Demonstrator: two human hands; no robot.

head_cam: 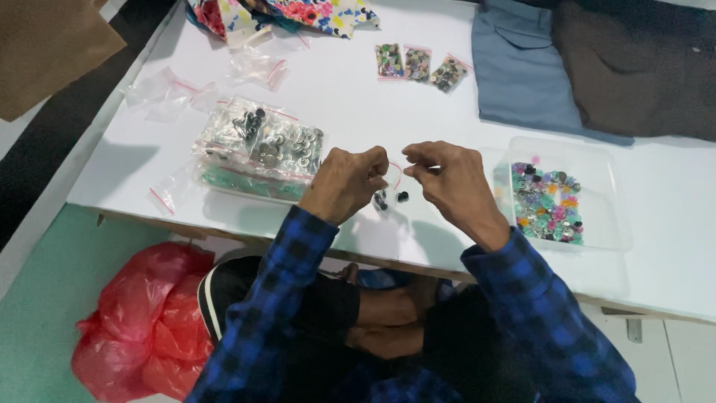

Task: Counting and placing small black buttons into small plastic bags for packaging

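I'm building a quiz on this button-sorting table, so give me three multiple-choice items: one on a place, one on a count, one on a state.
1. Where is the clear tray of mixed coloured buttons?
A. beside the right hand
B. on the floor
C. under the blue cloth

2. How many small filled bags lie in a row at the far edge?
A. one
B. three
C. six

3. How is the small clear bag held?
A. lying untouched
B. pinched between both hands
C. by the left hand alone

Answers: A, the tray sits just right of that hand; B, three lie side by side; B, both hands pinch its top.

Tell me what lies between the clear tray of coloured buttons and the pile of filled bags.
In the head view, both hands, left and right, hold a small clear bag there, over white table.
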